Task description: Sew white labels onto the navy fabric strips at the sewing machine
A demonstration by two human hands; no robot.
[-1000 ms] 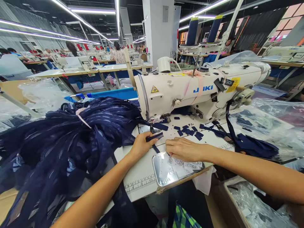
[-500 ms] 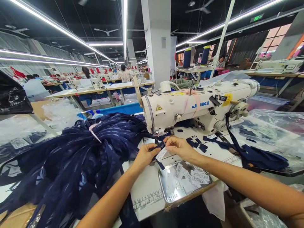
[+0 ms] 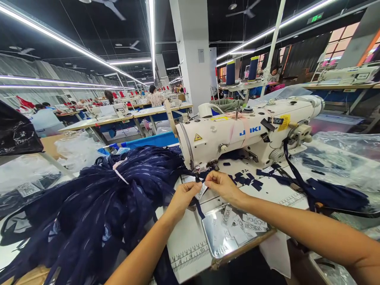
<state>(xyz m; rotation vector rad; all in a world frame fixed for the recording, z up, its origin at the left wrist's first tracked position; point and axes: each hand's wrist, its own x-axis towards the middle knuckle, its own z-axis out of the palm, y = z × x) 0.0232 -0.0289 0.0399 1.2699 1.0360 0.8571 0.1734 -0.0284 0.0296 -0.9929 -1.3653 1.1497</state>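
Under the needle end of a white sewing machine (image 3: 225, 132), both my hands are closed in a pinch close together. My left hand (image 3: 185, 198) grips the left edge of a small white printed label (image 3: 202, 190), with navy fabric at its fingertips. My right hand (image 3: 224, 188) pinches the label's upper right corner; its fingertips partly hide what is there. A narrow navy strap (image 3: 200, 209) hangs below the label. To the left lies a big bundle of sheer navy garments (image 3: 118, 202), bound with a pale tie (image 3: 121, 175).
A shiny metal plate (image 3: 212, 229) at the front edge carries loose white labels (image 3: 251, 223). Navy scraps (image 3: 247, 180) lie right of the needle. Further right are a dark strap with navy cloth (image 3: 335, 194) and clear plastic bags (image 3: 350, 150). Thread cones (image 3: 230, 73) stand behind.
The label has turned and sits closer between both sets of fingertips. My right fingers have drawn together into a tighter pinch. The camera view has shifted slightly.
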